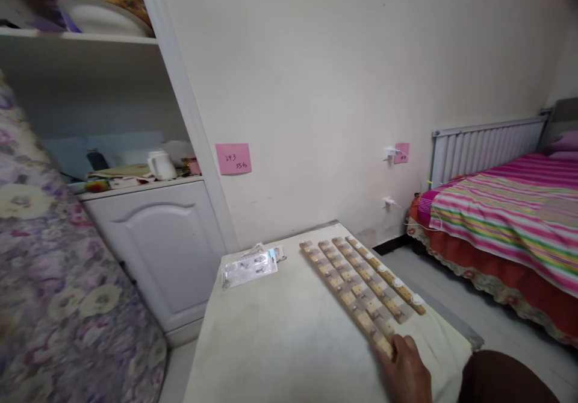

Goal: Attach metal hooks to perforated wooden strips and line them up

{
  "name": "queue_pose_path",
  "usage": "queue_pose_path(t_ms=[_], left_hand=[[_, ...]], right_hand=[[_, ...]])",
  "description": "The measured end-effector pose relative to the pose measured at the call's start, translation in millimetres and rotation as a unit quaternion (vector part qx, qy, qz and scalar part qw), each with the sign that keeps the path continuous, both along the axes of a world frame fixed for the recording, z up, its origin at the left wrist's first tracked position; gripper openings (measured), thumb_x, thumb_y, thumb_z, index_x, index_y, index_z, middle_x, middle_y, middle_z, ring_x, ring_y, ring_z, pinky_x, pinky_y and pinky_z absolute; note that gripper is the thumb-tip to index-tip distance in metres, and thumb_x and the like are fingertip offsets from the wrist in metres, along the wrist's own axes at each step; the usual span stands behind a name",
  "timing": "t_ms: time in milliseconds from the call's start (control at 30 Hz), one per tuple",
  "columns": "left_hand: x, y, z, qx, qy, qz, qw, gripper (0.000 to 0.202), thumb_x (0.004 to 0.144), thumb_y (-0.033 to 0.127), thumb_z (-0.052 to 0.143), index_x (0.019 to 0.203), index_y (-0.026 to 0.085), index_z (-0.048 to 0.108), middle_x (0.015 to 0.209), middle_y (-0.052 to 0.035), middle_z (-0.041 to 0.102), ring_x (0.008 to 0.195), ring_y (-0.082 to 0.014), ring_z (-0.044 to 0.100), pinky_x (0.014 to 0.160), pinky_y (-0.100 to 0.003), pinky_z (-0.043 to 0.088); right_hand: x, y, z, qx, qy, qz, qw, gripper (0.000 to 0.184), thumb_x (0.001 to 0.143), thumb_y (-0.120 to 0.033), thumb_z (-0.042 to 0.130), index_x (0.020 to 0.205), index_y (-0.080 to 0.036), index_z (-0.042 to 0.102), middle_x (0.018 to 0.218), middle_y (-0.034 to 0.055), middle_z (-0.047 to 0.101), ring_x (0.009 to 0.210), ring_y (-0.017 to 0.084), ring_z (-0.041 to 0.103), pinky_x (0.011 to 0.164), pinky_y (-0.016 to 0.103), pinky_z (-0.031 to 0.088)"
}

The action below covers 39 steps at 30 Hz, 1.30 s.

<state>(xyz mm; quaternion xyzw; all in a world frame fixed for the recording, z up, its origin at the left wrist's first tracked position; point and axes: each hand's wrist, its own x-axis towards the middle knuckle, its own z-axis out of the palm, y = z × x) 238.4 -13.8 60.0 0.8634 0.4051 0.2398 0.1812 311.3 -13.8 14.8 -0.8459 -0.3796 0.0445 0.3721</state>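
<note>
My right hand (pixel 405 371) rests at the near end of several long wooden strips (pixel 361 287) that lie side by side on a cloth-covered table (pixel 280 337). Its fingers touch the near tip of the leftmost strip; whether they grip it is hidden. The strips carry small metal pieces, and the rightmost one has white round knobs. My left hand is out of view. A clear plastic packet (pixel 250 267) with small parts lies at the table's far left.
A white cabinet (pixel 158 252) with a cluttered shelf and a white jug (pixel 159 164) stands left of the table. A floral-covered bulk (pixel 58 282) fills the left. A bed with a striped cover (pixel 510 222) and a radiator (pixel 487 147) are right. A pink note (pixel 233 158) is on the wall.
</note>
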Motion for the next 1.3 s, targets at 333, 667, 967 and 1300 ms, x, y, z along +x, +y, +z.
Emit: queue_pose_path(t_ms=[333,667,967,1300], left_hand=[[19,12,-7.3,0.034,0.002,-0.032,0.999,0.040,0.092,0.046,0.023,0.087,0.040,0.063,0.091,0.0001,0.070,0.097,-0.0228,0.064,0.080,-0.039,0.053],[7,23,-4.9,0.048,-0.009,-0.054,0.997,0.036,0.092,0.044,0.025,0.090,0.041,0.062,0.092,-0.0014,0.071,0.097,-0.0240,0.065,0.077,-0.039,0.054],[7,22,-7.7,0.060,0.001,-0.044,0.997,0.036,0.092,0.044,0.026,0.091,0.041,0.061,0.097,-0.0015,0.070,0.099,-0.0246,0.064,0.079,-0.041,0.054],[13,22,-15.5,0.050,0.011,-0.018,0.999,0.043,0.093,0.040,0.018,0.091,0.039,0.061,0.093,-0.0026,0.069,0.095,-0.0220,0.065,0.072,-0.036,0.056]], right_hand=[[-27,11,6.9,-0.022,0.002,-0.031,0.999,0.023,0.080,-0.044,0.046,0.083,-0.029,0.063,0.083,0.0048,0.061,0.074,0.024,0.064,0.064,0.034,0.049],[-39,18,17.5,-0.039,-0.016,-0.043,0.998,0.023,0.081,-0.043,0.046,0.076,-0.028,0.062,0.085,0.0049,0.063,0.072,0.022,0.065,0.064,0.033,0.049],[-37,21,16.5,-0.058,-0.001,-0.043,0.997,0.025,0.078,-0.048,0.048,0.078,-0.027,0.063,0.092,0.0058,0.062,0.072,0.024,0.066,0.061,0.036,0.047],[-30,15,11.6,-0.035,0.007,0.008,0.999,0.014,0.074,-0.041,0.055,0.073,-0.027,0.057,0.084,0.0034,0.062,0.074,0.022,0.064,0.065,0.033,0.048]])
